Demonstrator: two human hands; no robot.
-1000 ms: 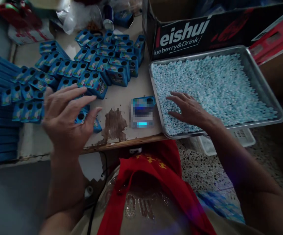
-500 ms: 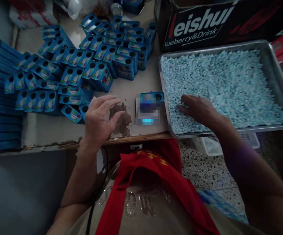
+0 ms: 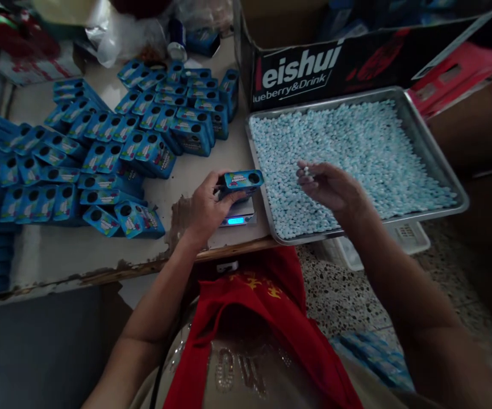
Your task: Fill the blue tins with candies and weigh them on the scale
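Left hand [image 3: 205, 207] now gripping blue box [image 3: 243, 179] over half-hidden scale [image 3: 237, 218], right hand [image 3: 331, 187] pinching pellets [image 3: 306, 170] — count unclear

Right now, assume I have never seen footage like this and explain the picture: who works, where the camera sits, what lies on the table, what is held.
No machine here: a person works with two bare hands, and the one camera sits on their head, looking forward and down. The left hand has a small blue box in its grip, at a small device with a lit blue display. The right hand pinches pellets at its fingertips over a metal tray filled with the same pale blue pieces. The table also carries many more boxes, and a printed carton stands behind the tray.
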